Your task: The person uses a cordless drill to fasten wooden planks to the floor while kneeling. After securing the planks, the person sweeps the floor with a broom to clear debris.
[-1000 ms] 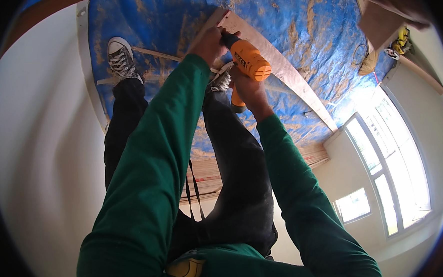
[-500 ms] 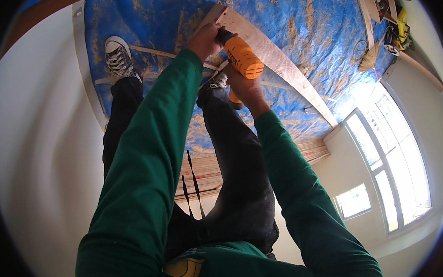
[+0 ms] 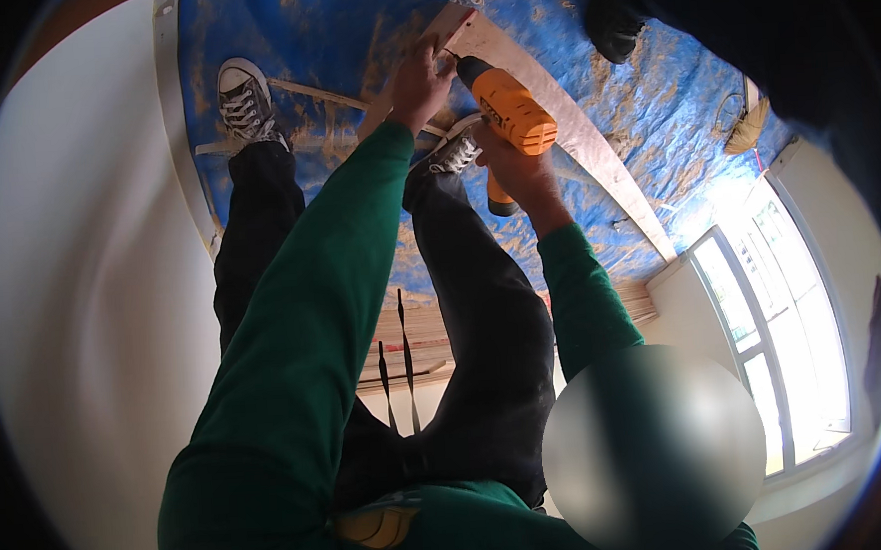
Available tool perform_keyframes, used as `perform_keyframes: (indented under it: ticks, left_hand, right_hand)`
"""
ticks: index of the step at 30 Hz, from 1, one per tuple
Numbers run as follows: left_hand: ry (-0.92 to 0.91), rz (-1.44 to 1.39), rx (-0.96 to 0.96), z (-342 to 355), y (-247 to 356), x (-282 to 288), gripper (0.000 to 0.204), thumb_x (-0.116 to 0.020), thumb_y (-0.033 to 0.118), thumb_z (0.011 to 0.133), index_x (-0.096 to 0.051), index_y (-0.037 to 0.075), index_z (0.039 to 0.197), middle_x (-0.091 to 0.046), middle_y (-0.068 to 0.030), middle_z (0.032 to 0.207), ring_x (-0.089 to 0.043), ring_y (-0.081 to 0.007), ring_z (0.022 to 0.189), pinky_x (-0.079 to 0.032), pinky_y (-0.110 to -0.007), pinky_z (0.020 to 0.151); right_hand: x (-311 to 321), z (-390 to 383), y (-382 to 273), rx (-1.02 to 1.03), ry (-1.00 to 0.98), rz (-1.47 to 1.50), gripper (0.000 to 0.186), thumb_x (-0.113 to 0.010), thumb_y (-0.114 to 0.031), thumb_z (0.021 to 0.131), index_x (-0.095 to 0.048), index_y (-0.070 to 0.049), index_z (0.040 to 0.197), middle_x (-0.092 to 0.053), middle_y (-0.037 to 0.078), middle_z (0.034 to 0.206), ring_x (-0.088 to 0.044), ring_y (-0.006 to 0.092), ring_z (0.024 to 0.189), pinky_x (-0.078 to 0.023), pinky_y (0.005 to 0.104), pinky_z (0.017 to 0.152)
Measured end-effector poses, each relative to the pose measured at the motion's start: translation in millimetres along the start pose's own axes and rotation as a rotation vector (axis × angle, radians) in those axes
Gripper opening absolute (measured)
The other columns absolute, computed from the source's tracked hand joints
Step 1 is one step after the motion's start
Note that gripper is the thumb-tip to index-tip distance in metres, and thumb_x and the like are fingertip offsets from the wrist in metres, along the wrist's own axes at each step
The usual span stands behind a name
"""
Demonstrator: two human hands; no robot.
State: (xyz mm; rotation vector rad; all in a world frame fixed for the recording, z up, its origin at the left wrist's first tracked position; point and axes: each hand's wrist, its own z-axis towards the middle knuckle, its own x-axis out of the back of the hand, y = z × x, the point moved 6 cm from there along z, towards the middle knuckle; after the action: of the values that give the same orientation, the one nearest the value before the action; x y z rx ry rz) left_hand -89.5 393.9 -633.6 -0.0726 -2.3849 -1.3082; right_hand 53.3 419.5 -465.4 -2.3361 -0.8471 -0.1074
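Observation:
My right hand [image 3: 517,168] grips the handle of an orange cordless drill [image 3: 512,112], whose bit points at the near end of a long wooden board [image 3: 594,157]. That board lies diagonally on a blue tarp [image 3: 319,42]. My left hand [image 3: 418,80] presses on the board's end, right beside the drill tip; whether it pinches a screw I cannot tell. Both my sleeves are green. My dark-trousered legs stretch out below, with one grey sneaker [image 3: 242,101] on the tarp and the other sneaker [image 3: 454,153] beside the board.
Another person's dark leg and shoe [image 3: 612,22] stand on the tarp at the upper right. A white wall [image 3: 93,293] fills the left. Stacked wooden planks [image 3: 424,336] lie beneath my legs, and a bright window [image 3: 782,327] is at the right.
The view has tilted, and another person's dark leg now fills the upper right. My hands and the drill stay at the board's end.

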Motion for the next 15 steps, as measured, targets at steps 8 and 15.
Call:
perform_keyframes:
  ticks: [8, 15]
  left_hand:
    - [-0.088, -0.055, 0.192, 10.5, -16.5, -11.8, 0.066, -0.068, 0.027, 0.1, -0.047, 0.006, 0.158, -0.06, -0.0251, 0.147, -0.06, -0.0407, 0.134, -0.051, -0.045, 0.109]
    - [-0.135, -0.109, 0.275, 10.0, -14.6, -10.6, 0.07, -0.073, 0.029, 0.097, -0.048, 0.005, 0.157, -0.058, -0.0232, 0.151, -0.06, -0.0386, 0.136, -0.05, -0.044, 0.111]
  right_hand:
    - [-4.2, 2.2, -5.4, 0.032, 0.019, -0.094, 0.03, -0.07, -0.016, 0.093, -0.066, 0.001, 0.117, -0.07, 0.006, 0.091, -0.068, 0.0153, 0.071, -0.056, 0.0316, 0.063]
    - [-1.6, 2.5, -15.5, 0.048, 0.0, -0.116, 0.028, -0.068, -0.016, 0.093, -0.066, -0.001, 0.116, -0.069, 0.004, 0.087, -0.067, 0.0142, 0.067, -0.056, 0.0319, 0.06]
